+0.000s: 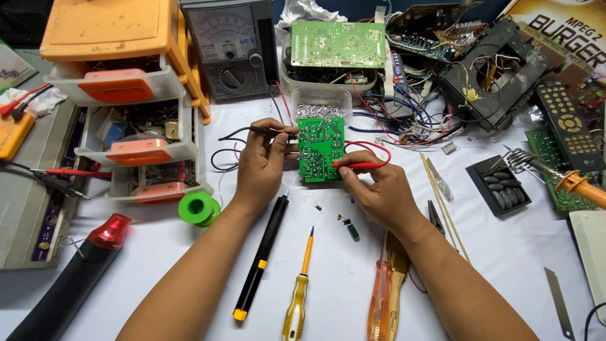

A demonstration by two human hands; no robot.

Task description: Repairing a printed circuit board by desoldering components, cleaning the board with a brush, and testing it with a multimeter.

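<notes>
Green board [320, 149] at the tabletop's [505, 252] middle, tilted up and resting against a clear tub [320, 104] behind it. Solder joints too small to tell apart; lower left edge hidden by the left thumb.

Left hand [262, 165] closed about the board's left edge, pinching a black probe [271, 131] whose tip sits at the board's upper left corner. Contact point not clear. Black lead looping away to the left.

Right hand [379, 189] curled shut on a red probe [360, 166], tip pressed to the board's lower right area. Red lead arching over the hand toward the clutter behind.

Just below the hands: a black pen-shaped tool [260, 259], a yellow screwdriver [299, 292], an orange-handled one [382, 293] partly under the right forearm, a small loose capacitor [352, 231].

Left: green solder spool [198, 208], orange drawer stack [126, 95], red-and-black heat gun [76, 278] cut off at the bottom edge.

Behind: analog meter [230, 47], a second green board [338, 44] atop a tub of parts, tangled wires [416, 107].

Right: soldering iron [577, 186] in a coil stand, handle cut off by the frame; remote [565, 123]; black tray [499, 186].
</notes>
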